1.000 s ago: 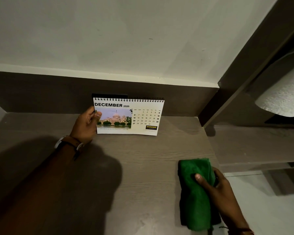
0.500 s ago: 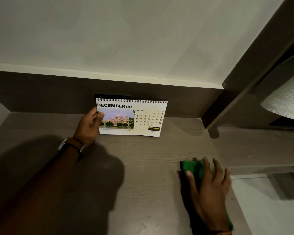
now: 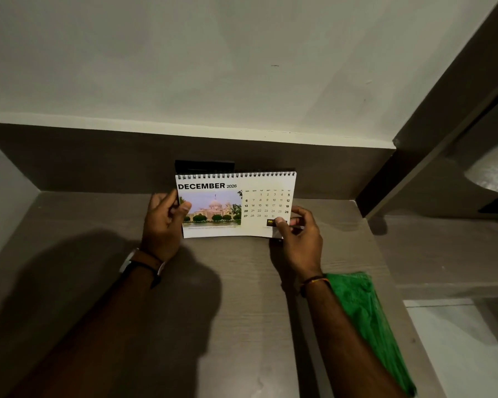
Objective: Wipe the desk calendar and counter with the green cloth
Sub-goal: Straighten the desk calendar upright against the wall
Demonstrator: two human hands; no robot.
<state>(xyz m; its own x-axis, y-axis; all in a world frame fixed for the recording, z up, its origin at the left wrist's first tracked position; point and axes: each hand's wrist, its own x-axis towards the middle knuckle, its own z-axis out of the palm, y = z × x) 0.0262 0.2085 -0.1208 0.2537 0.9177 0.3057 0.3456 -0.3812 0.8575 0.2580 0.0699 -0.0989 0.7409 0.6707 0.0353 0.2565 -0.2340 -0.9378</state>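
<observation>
single head cam, wide-angle, looks forward and down at counter (image 3: 242,297). close range: forearms enter from bottom edge, calendar (image 3: 236,205) at frame centre, wall fills upper half. no second view, no overlap.

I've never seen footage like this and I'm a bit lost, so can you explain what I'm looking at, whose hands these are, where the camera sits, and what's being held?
There is no machine here: a person wears a camera on the head, looking forward and down at their own hands. The left hand and right hand each grip a side of a spiral-bound desk calendar showing December 2026. It stands on a grey-brown counter near the wall. The green cloth lies loose on the counter beside the right forearm, held by neither hand.
</observation>
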